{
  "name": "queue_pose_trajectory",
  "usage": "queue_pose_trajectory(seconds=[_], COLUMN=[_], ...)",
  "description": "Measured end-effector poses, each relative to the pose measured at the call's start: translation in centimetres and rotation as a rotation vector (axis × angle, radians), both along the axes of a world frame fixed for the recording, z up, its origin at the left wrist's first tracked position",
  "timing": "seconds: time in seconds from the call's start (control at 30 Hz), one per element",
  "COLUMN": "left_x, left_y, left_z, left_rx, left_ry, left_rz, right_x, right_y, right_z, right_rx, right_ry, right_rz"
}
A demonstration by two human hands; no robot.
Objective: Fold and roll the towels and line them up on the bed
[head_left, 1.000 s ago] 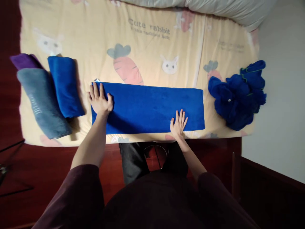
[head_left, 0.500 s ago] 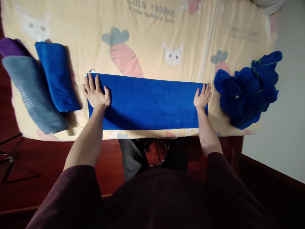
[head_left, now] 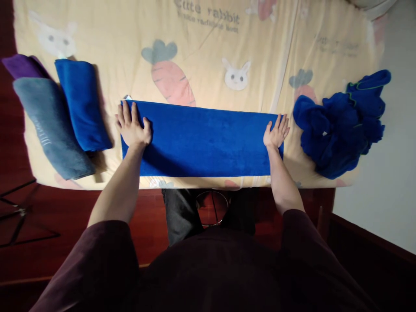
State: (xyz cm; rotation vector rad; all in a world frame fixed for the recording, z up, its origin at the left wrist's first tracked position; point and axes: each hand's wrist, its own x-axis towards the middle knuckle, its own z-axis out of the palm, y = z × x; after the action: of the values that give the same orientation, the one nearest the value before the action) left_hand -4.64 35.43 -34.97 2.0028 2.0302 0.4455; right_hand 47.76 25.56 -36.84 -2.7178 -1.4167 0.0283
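Note:
A blue towel (head_left: pixel 208 141) lies flat before me as a long strip, its long sides running left to right. On its left end rests my left hand (head_left: pixel 132 126), palm down with the fingers spread and the thumb pointing inward. My right hand (head_left: pixel 275 132) lies the same way on the right end, some fingertips reaching past the short edge. Neither hand grips the cloth. A small white tag (head_left: pixel 127 97) sticks out at the far left corner of the towel.
To the left lie a folded blue towel (head_left: pixel 83 104), a grey one (head_left: pixel 52 125) and a purple one (head_left: pixel 27 66). A crumpled heap of blue towels (head_left: pixel 341 125) sits at the right. The bed's yellow sheet (head_left: pixel 201 60) ends just before my legs; a pale wall (head_left: pixel 383 173) stands right.
The view has shifted slightly, so the side towels appear a little further right. Both hands stay flat on the blue towel, which looks unchanged.

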Motion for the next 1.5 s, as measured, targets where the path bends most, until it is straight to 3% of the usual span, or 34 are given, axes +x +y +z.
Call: queue_pose_trajectory(seconds=[0.1,0.2,0.3,0.37,0.43,0.5,0.57,0.6,0.67,0.73,0.8,0.9,1.03,1.2,1.37,1.5], left_x=[-0.3,-0.2,1.6,4.2,7.6,11.3,14.7,16.0,17.9,18.7,18.8,18.6,18.8,19.8,21.1,21.8], left_y=[0.4,0.2,-3.8,-9.8,-18.0,-26.7,-34.0,-36.6,-39.1,-38.5,-36.1,-32.6,-30.8,-29.3,-27.0,-26.4], left_z=[-0.3,-0.2,0.5,1.0,1.1,1.0,1.0,1.1,1.5,1.9,2.2,2.1,1.8,2.6,3.3,3.3], left_rx=[0.003,0.017,0.051,0.044,-0.010,-0.138,-0.325,-0.428,-0.567,-0.626,-0.624,-0.557,-0.602,-0.677,-0.687,-0.678], left_ry=[-0.036,-0.071,-0.162,-0.308,-0.478,-0.624,-0.765,-0.870,-1.049,-1.198,-1.361,-1.570,-1.740,-1.900,-1.950,-1.946], left_rz=[0.003,0.011,-0.025,-0.170,-0.253,-0.331,-0.345,-0.366,-0.373,-0.248,-0.013,0.348,0.651,0.863,0.961,1.027], right_x=[0.0,-0.2,-1.5,-3.5,-6.6,-10.5,-14.4,-16.2,-19.0,-20.6,-21.2,-21.0,-20.6,-20.7,-20.4,-19.8], right_y=[-0.2,0.4,2.3,4.1,6.0,7.7,9.1,9.6,10.5,11.2,11.7,12.3,13.0,13.8,14.2,14.5], right_z=[0.2,1.8,4.4,6.2,7.5,8.3,8.4,8.4,8.2,8.0,8.0,7.9,7.7,8.1,8.7,9.0], right_rx=[0.011,-0.023,-0.055,-0.081,-0.104,-0.111,-0.161,-0.209,-0.307,-0.361,-0.364,-0.356,-0.362,-0.394,-0.382,-0.355], right_ry=[-0.007,-0.017,-0.011,0.063,0.182,0.279,0.330,0.332,0.283,0.213,0.176,0.180,0.208,0.265,0.295,0.415], right_rz=[0.010,0.060,0.268,0.507,0.740,0.878,0.938,0.950,0.933,0.877,0.818,0.759,0.714,0.663,0.613,0.566])
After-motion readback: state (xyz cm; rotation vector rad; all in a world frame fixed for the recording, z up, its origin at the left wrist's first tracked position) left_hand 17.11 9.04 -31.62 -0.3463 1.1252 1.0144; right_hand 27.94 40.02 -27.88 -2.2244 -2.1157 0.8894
